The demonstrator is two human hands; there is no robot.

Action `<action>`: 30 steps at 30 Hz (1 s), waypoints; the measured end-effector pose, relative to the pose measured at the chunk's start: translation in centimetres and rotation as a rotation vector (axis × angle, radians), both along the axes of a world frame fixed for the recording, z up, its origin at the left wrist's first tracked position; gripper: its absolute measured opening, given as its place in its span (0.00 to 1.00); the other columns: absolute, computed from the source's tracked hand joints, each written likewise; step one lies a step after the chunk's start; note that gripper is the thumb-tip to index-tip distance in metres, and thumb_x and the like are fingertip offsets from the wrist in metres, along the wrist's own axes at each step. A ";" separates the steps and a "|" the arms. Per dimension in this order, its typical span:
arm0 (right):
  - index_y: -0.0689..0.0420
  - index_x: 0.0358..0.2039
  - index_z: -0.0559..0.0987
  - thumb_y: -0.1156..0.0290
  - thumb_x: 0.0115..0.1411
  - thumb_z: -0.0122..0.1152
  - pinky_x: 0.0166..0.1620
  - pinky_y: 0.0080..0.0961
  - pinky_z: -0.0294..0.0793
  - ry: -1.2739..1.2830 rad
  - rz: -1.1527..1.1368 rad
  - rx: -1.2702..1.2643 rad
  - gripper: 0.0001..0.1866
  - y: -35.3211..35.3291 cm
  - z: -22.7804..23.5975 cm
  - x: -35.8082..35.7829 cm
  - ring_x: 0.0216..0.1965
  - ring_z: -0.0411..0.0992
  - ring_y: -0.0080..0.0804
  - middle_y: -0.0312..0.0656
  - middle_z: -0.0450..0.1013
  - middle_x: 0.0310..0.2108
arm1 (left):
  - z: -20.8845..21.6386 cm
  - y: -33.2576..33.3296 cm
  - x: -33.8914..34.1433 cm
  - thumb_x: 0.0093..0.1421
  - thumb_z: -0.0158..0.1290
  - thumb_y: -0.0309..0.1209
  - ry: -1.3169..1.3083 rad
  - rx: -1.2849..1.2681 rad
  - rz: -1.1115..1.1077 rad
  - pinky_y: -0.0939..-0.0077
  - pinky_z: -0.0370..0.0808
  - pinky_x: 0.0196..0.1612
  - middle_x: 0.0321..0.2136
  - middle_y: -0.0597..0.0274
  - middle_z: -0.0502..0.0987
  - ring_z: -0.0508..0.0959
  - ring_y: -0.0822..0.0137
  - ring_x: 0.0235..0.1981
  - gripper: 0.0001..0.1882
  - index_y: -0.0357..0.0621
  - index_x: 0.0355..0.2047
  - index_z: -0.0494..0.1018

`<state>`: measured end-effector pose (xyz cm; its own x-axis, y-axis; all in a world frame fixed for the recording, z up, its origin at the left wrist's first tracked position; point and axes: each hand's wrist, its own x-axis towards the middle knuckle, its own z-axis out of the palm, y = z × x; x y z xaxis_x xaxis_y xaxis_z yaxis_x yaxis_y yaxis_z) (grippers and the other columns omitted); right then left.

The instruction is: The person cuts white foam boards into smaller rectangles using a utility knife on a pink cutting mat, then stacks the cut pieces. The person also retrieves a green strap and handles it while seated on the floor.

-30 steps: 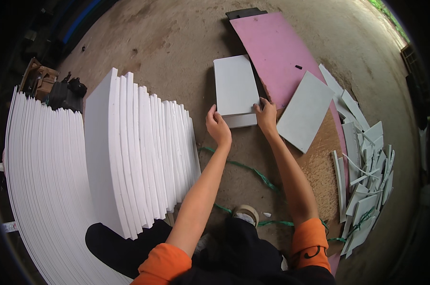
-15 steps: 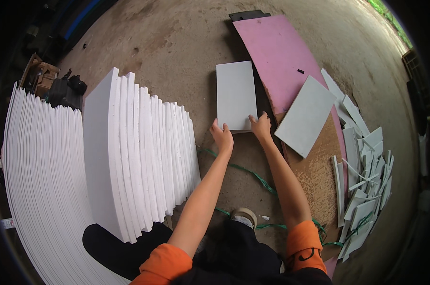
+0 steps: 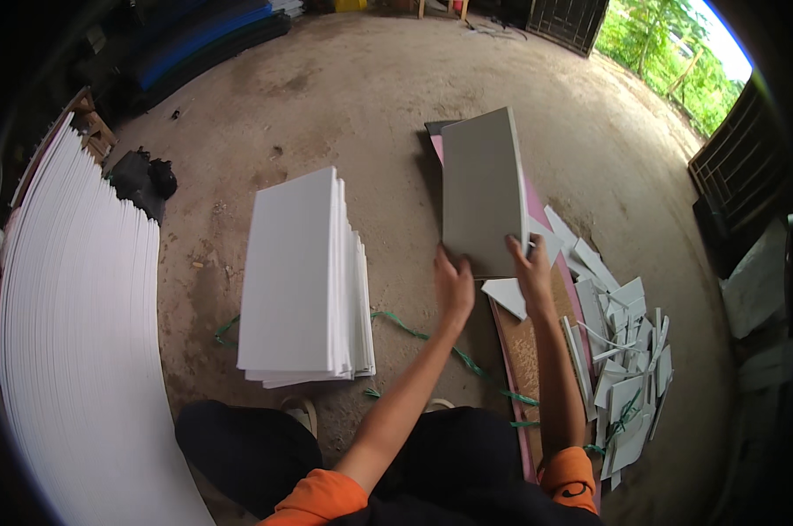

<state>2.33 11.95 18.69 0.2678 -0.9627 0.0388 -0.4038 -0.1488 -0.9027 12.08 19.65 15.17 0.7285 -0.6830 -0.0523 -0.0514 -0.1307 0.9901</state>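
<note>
A flat rectangular white foam board [image 3: 482,188], greyish in shadow, is held up and tilted between my two hands. My left hand [image 3: 453,287] closes on its lower left corner. At the lower right edge, my right hand [image 3: 534,272] grips it, thumb on the near face. Whether it is one board or several together, I cannot tell. Behind and below it, another white board [image 3: 507,300] is mostly hidden, lying on a long panel, part pink and part brown [image 3: 521,351]. To my left stands a stack of white boards [image 3: 291,280] on the floor.
A long row of thin white sheets [image 3: 81,333] lines the far left. White offcuts [image 3: 629,368] are piled at the right beside the panel. Green strapping [image 3: 475,362] trails across the floor near my feet. A black bag [image 3: 142,180] sits behind the row.
My hands have raised the board and shifted it right, over the panel, from a lower pose above the floor. The view has also shifted, taking in more of the far floor and doorway.
</note>
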 end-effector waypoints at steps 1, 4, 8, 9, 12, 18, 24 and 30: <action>0.61 0.42 0.67 0.58 0.56 0.54 0.43 0.20 0.62 -0.124 0.040 0.014 0.21 0.4 2.5 -1.0 0.40 0.65 0.25 0.40 0.69 0.37 | 3.6 1.3 -0.8 0.59 0.41 0.34 -0.062 -0.032 -0.023 0.63 0.64 0.52 0.52 0.35 0.53 0.62 0.47 0.52 0.32 0.24 0.56 0.42; 0.65 0.59 0.45 0.57 0.54 0.55 0.53 0.23 0.58 -0.317 0.205 0.184 0.42 5.3 13.4 -0.9 0.53 0.60 0.37 0.55 0.60 0.52 | 11.8 6.5 0.0 0.58 0.43 0.36 -0.326 -0.062 -0.065 0.60 0.66 0.50 0.52 0.32 0.51 0.62 0.43 0.51 0.36 0.25 0.56 0.38; 0.65 0.50 0.61 0.61 0.55 0.54 0.44 0.24 0.68 -0.480 0.282 0.258 0.27 9.8 19.4 2.1 0.43 0.67 0.30 0.45 0.67 0.42 | 20.3 13.1 2.7 0.58 0.43 0.40 -0.540 0.035 0.010 0.59 0.65 0.50 0.49 0.33 0.57 0.63 0.42 0.50 0.36 0.29 0.57 0.40; 0.65 0.51 0.59 0.61 0.55 0.54 0.44 0.24 0.68 -0.515 0.269 0.293 0.29 10.4 19.4 3.3 0.44 0.67 0.30 0.46 0.66 0.43 | 21.5 14.6 4.0 0.58 0.43 0.41 -0.541 0.048 0.020 0.58 0.64 0.50 0.49 0.35 0.59 0.63 0.42 0.50 0.36 0.30 0.57 0.42; 0.62 0.54 0.57 0.61 0.55 0.55 0.47 0.26 0.65 -0.555 0.377 0.393 0.31 14.1 19.0 7.4 0.46 0.65 0.31 0.45 0.64 0.46 | 23.0 19.6 9.8 0.58 0.40 0.49 -0.547 0.169 -0.018 0.62 0.63 0.52 0.50 0.36 0.60 0.63 0.45 0.51 0.37 0.32 0.57 0.46; 0.60 0.48 0.64 0.62 0.57 0.51 0.47 0.27 0.66 -0.516 0.500 0.561 0.21 22.0 13.0 13.4 0.45 0.66 0.29 0.42 0.66 0.44 | 15.7 24.8 21.7 0.54 0.46 0.52 -0.204 0.171 -0.034 0.64 0.66 0.48 0.50 0.38 0.63 0.68 0.49 0.48 0.38 0.31 0.52 0.55; 0.57 0.56 0.59 0.55 0.52 0.55 0.56 0.42 0.50 0.131 0.412 0.032 0.34 21.7 8.5 14.9 0.57 0.45 0.49 0.53 0.53 0.55 | 7.8 25.2 25.1 0.51 0.47 0.57 -0.165 0.211 -0.259 0.64 0.60 0.53 0.54 0.39 0.55 0.61 0.52 0.53 0.41 0.30 0.51 0.58; 0.55 0.59 0.52 0.52 0.54 0.52 0.55 0.52 0.48 0.476 0.267 -0.423 0.36 18.6 11.1 20.6 0.59 0.44 0.58 0.58 0.45 0.58 | 10.2 22.8 22.1 0.50 0.45 0.60 -0.206 0.349 -0.215 0.54 0.44 0.59 0.59 0.40 0.29 0.36 0.47 0.61 0.48 0.32 0.57 0.45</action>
<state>22.89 30.53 29.81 0.5743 -0.7897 0.2158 -0.6424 -0.5981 -0.4791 34.23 42.48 25.33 0.5915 -0.7871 -0.1749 -0.3051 -0.4193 0.8550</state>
